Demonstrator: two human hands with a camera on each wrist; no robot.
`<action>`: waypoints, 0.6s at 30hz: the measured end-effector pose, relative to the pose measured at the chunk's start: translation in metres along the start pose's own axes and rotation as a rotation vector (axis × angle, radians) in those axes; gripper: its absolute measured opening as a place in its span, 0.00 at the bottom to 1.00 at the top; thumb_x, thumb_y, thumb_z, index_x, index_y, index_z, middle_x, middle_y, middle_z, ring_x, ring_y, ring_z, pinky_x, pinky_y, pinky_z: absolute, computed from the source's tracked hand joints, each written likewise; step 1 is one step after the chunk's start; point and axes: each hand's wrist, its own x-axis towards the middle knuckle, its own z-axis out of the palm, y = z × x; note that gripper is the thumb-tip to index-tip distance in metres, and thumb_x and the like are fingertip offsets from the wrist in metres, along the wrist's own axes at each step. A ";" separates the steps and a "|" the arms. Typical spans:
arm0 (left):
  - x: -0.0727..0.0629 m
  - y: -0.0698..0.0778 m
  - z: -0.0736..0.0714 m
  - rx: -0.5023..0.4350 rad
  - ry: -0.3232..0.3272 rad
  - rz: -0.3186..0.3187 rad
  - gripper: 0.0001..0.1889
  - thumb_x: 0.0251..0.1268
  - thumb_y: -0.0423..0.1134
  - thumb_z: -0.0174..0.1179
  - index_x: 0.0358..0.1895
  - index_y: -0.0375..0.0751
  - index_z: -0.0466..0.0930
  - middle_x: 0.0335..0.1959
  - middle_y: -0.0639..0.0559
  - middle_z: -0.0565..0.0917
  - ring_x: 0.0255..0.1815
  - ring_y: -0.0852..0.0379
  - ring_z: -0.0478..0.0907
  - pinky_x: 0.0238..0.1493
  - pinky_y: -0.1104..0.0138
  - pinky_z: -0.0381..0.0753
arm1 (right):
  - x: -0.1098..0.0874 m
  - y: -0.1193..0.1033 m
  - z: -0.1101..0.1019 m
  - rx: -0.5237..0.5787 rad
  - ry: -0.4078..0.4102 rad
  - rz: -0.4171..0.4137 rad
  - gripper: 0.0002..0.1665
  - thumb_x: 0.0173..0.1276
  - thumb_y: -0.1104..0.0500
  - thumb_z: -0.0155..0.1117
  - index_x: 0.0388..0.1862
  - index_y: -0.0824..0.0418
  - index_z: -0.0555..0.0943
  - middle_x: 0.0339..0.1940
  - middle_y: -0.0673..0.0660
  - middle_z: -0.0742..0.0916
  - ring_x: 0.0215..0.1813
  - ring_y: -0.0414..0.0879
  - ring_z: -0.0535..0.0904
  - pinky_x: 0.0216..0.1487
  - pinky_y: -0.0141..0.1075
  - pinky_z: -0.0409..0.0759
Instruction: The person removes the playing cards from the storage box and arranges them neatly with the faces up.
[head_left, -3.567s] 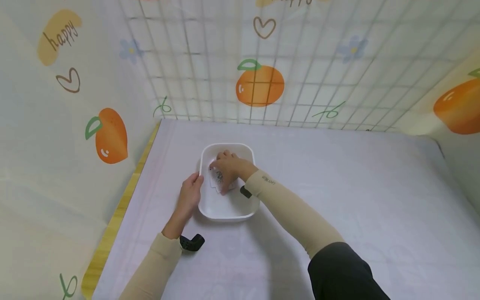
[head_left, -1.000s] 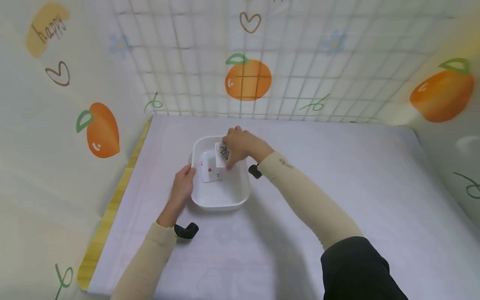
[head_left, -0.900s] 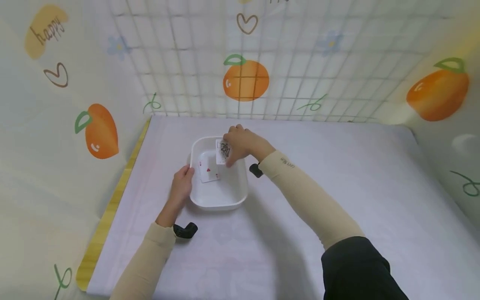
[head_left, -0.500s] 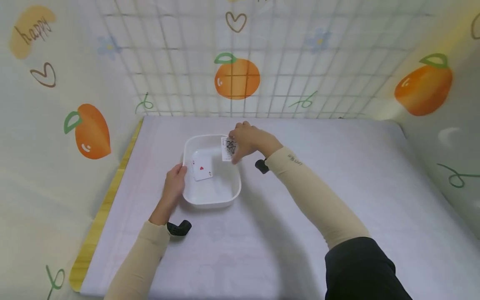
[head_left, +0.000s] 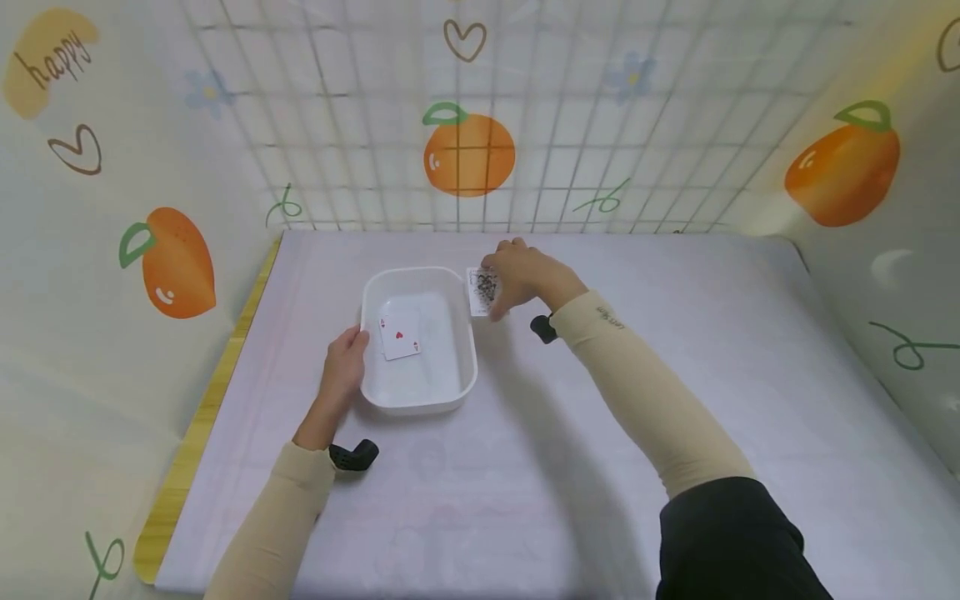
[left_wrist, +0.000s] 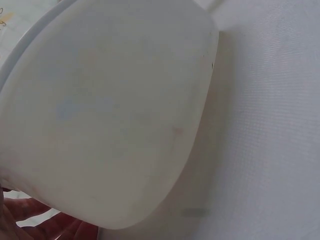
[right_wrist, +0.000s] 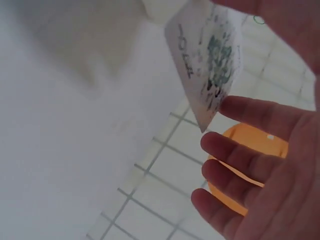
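My left hand [head_left: 345, 367] grips the left rim of a white plastic tub [head_left: 471, 337]. An ace of hearts playing card [head_left: 400, 340] lies face up inside it, with what looks like another card's edge beneath. Just beyond the tub's right rim, my right hand [head_left: 525, 273] pinches a playing card [head_left: 482, 292] by its edges, between thumb and index finger. This card has a dark printed figure and lettering along one side in the right wrist view, where the other fingers are extended. The left wrist view mostly shows the tub's outer wall [left_wrist: 110, 115], with fingers [left_wrist: 55, 225] at the lower left.
A white cloth [head_left: 637, 400] covers the table, with a yellow wooden strip [head_left: 202, 408] along its left edge. Behind stands a wire grid [head_left: 570, 158] covered by a sheet printed with oranges. Black wrist cameras [head_left: 356, 456] hang at both wrists.
The right hand has lifted the figured card out of the tub and moved right, past the rim. The ace of hearts it covered has come into view. The left hand has kept its grip.
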 end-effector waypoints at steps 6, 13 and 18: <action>-0.001 0.000 0.000 0.001 -0.001 0.009 0.28 0.81 0.48 0.40 0.74 0.35 0.61 0.72 0.40 0.67 0.74 0.45 0.61 0.72 0.52 0.60 | -0.003 0.015 0.004 -0.012 0.008 0.004 0.51 0.44 0.45 0.80 0.68 0.60 0.73 0.53 0.60 0.76 0.53 0.55 0.67 0.52 0.51 0.73; 0.000 -0.002 -0.002 0.007 0.005 0.015 0.28 0.80 0.49 0.40 0.74 0.35 0.61 0.72 0.40 0.67 0.74 0.44 0.61 0.72 0.52 0.59 | -0.003 0.021 0.013 0.031 -0.012 0.029 0.51 0.44 0.47 0.80 0.68 0.59 0.73 0.53 0.61 0.76 0.53 0.55 0.68 0.52 0.52 0.74; -0.001 -0.003 -0.001 -0.001 0.003 0.015 0.28 0.80 0.49 0.40 0.74 0.36 0.61 0.71 0.40 0.68 0.72 0.44 0.63 0.71 0.52 0.61 | 0.001 0.024 0.021 0.053 -0.017 0.042 0.51 0.43 0.47 0.81 0.68 0.58 0.73 0.51 0.59 0.76 0.52 0.54 0.68 0.51 0.52 0.74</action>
